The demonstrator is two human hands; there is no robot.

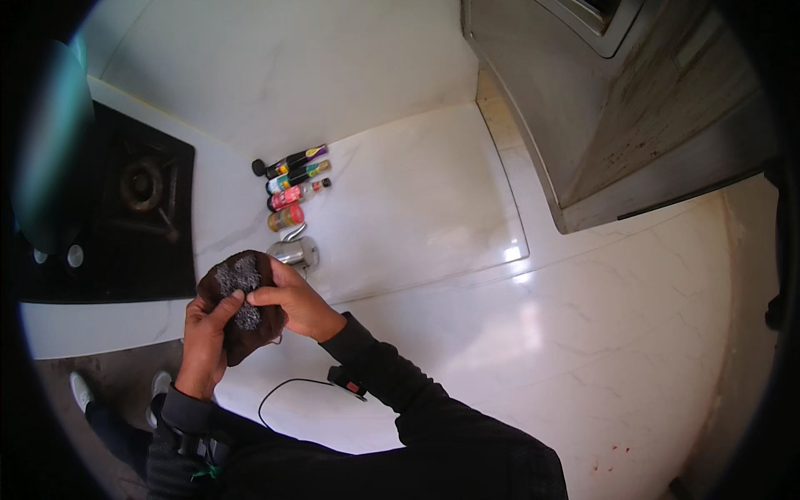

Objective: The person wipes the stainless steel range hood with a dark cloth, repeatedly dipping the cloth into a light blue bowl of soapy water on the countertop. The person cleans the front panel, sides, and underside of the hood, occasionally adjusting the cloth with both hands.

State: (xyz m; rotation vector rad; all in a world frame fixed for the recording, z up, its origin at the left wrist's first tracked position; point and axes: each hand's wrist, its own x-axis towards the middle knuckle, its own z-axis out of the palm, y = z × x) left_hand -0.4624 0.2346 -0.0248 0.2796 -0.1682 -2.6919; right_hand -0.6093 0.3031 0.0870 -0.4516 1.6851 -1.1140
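Note:
Both of my hands hold a dark brown cloth (249, 349) in front of me, above the near edge of the worktop. Grey wiry scourer material, like steel wool (239, 274), lies on the cloth's upper face in clumps. My left hand (203, 334) grips the lower left side, with its thumb pressed on the scourer. From the right side, my right hand (303, 306) pinches it, and its thumb meets the left one near the middle. The fingers under the cloth are hidden. Just beyond my right hand stands a shiny metal pot with a spout (299, 251), partly covered.
Past the pot, several sauce bottles (297, 178) and a red-lidded jar (286, 217) stand in a row by the wall. A black gas hob (140, 231) is at left. A metal range hood (562, 125) juts in at upper right. A corded black device (345, 381) lies near my right forearm.

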